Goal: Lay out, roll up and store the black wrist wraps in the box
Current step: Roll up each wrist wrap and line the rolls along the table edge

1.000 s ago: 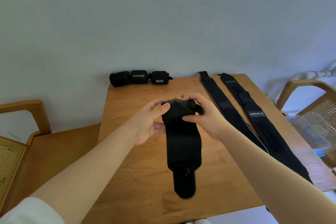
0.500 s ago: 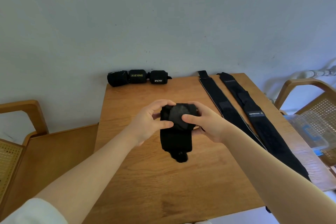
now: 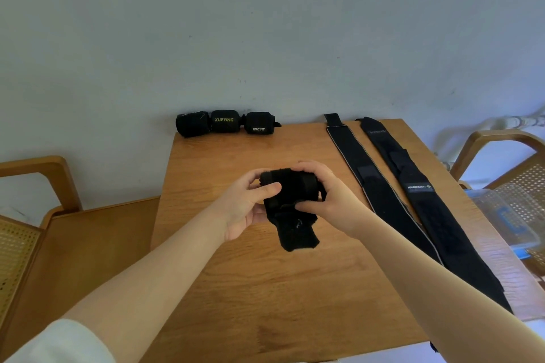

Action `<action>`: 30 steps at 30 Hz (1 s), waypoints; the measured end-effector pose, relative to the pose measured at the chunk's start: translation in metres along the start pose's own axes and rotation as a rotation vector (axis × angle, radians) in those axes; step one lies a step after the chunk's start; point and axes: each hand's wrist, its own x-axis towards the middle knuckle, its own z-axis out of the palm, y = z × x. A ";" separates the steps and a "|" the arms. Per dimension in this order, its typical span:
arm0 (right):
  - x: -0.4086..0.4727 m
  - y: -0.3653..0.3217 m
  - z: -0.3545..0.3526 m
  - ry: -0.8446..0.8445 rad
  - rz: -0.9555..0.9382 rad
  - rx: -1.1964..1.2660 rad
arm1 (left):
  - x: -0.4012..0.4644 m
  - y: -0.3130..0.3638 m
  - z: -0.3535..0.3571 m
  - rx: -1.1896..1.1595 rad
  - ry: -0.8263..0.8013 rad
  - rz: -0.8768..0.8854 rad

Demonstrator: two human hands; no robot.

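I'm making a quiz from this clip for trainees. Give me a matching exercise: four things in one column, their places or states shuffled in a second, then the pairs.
Things:
1. wrap being rolled
2. three rolled wraps
3. two flat wraps
4. clear box

Places or states:
A. on the chair at the right
B. in a row at the table's far edge
C. held by the left hand and right hand
D. stretched out on the table's right side

Pairs: 1-C, 2-B, 3-D, 4-A

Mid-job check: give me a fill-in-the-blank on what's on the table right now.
1. Both hands, left hand and right hand, hold a partly rolled ____.
2. ____ finished rolls sit by the wall.
3. ____ flat wraps lie right of the hands.
4. The middle roll reads ____.

Missing: wrist wrap; Three; Two; XUEYING
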 end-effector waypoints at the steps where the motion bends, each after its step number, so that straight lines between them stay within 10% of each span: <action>1: -0.001 0.001 0.001 0.017 -0.016 -0.016 | 0.001 -0.001 0.001 -0.023 0.021 0.005; 13: -0.012 0.032 -0.005 -0.023 -0.484 -0.847 | 0.014 -0.005 0.008 -0.163 0.179 -0.015; 30: -0.003 0.033 -0.041 0.189 -0.009 -0.307 | 0.031 -0.032 0.063 0.174 0.185 0.078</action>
